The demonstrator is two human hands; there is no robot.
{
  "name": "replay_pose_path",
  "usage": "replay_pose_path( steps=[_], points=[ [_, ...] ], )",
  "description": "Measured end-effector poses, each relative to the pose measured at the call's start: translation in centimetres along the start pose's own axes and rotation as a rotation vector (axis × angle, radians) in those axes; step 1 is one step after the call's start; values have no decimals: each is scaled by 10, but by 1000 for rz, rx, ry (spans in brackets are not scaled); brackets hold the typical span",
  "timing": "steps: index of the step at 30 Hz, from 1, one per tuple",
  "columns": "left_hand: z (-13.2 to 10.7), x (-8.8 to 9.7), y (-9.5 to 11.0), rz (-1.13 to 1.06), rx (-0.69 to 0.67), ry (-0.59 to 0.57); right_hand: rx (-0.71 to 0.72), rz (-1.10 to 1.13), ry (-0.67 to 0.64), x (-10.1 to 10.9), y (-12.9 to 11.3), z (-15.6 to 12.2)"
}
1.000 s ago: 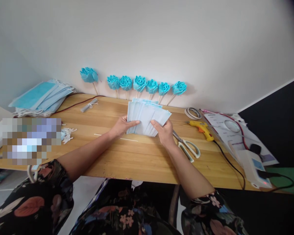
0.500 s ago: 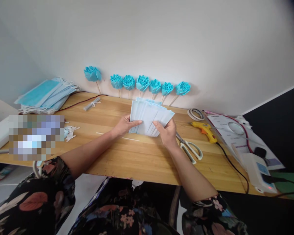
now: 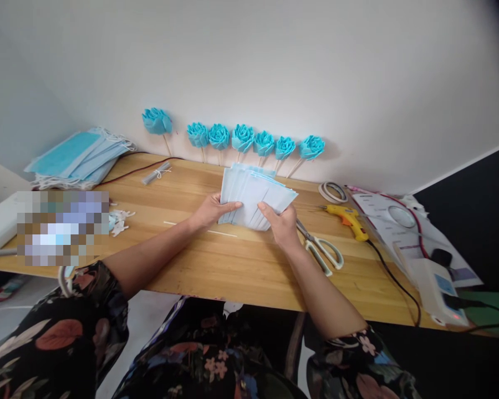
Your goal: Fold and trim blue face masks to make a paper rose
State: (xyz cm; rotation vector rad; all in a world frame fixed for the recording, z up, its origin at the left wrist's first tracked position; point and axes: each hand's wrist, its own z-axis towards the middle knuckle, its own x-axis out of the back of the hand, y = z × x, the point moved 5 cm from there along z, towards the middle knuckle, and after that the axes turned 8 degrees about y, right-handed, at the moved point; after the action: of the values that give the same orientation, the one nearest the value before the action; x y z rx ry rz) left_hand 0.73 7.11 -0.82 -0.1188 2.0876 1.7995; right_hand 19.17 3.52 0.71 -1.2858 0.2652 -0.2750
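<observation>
Both my hands hold a fanned stack of pale blue and white mask fabric pieces (image 3: 251,194) above the table. My left hand (image 3: 216,210) pinches the stack's left side, thumb on the front face. At the right side, my right hand (image 3: 281,223) grips it with the thumb in front and the fingers mostly hidden behind. A thin white stick (image 3: 222,233) lies on the wood below the stack. Beside my right wrist rest scissors (image 3: 322,249) with white handles.
Several blue fabric flowers (image 3: 243,138) on sticks lean against the wall. Face masks (image 3: 75,155) are piled at the left, near white scraps (image 3: 118,221). To the right are tape rolls (image 3: 332,192), a yellow glue gun (image 3: 349,220), papers (image 3: 385,216) and a power strip (image 3: 438,291).
Hardly anything differs. The view has shifted slightly, and my right thumb sits a little further left on the fanned stack. Both hands keep their hold.
</observation>
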Motion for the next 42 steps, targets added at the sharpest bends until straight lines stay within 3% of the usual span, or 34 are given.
replay_pose_path(
  steps=[23,30,35,42],
  points=[
    [0,-1,-1,-29,14,-13,-24,-85,-8,-1,3,-2],
    [7,0,4,-208,-79,-26,-2,-68,64,4,5,1],
    [5,-4,12,-195,-125,-67,0,-56,99,5,3,4],
    [0,-4,21,-218,-108,-22,-74,34,176,7,5,8]
  ],
)
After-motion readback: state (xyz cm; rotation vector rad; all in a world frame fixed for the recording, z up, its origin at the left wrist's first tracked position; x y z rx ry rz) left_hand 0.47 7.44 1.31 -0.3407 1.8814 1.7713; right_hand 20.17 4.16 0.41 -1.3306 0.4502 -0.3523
